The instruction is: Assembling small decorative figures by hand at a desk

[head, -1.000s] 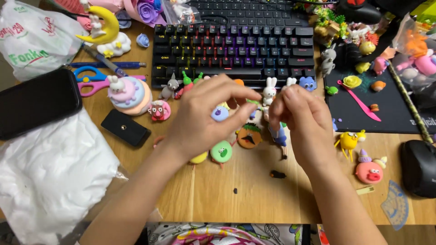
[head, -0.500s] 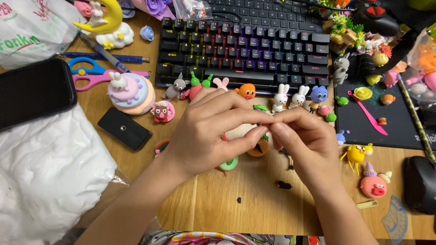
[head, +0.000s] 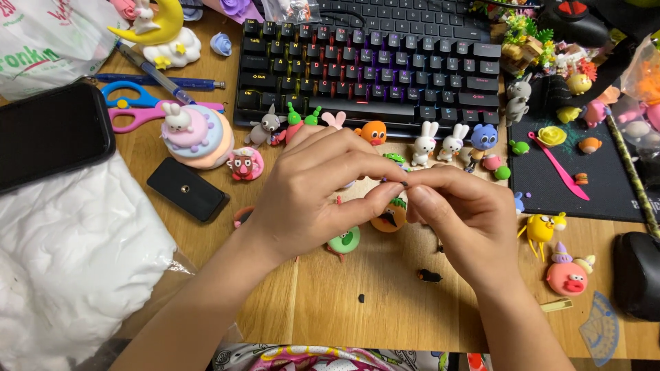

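My left hand (head: 316, 192) and my right hand (head: 467, 220) meet over the middle of a wooden desk (head: 330, 309), fingertips pinched together on a small piece of clay that the fingers mostly hide. Right beneath the fingertips lies an orange clay face with a moustache (head: 389, 217). A green round clay piece (head: 345, 242) shows under my left palm. Two black clay crumbs (head: 429, 276) lie on the wood near my right wrist.
A black keyboard (head: 371, 62) spans the back, with small clay rabbits (head: 426, 143) and other figures lined before it. At left sit a black phone (head: 48, 134), scissors (head: 137, 103), a clay cake (head: 196, 134) and a white bag (head: 69, 254). A black mouse (head: 636, 275) sits right.
My hands have dropped lower toward the desk and pressed closer together. The view has shifted, so the keyboard and figures sit higher in it.
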